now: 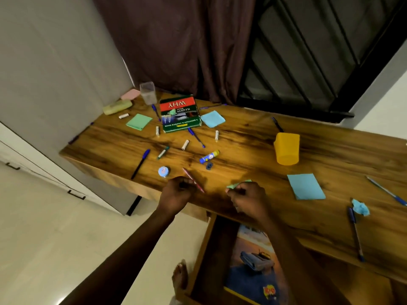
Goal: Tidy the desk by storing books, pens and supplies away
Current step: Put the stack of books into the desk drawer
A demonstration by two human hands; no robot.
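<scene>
Wooden desk [242, 137] — two blue note pads [212, 118] [306, 186]; left fingers [184, 183] grip one red pencil [195, 183], right fingers [239, 192] pinch one green note [233, 186].

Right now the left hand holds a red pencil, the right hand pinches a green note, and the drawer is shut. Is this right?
Not quite: the head view shows the drawer open. The left hand holds the pencil, the right hand the note.

the green book [181, 113] lying on the desk [242, 137] is showing "why" in white on a red band, upside down to the camera, and "a question & answer book" along its near edge.
</scene>
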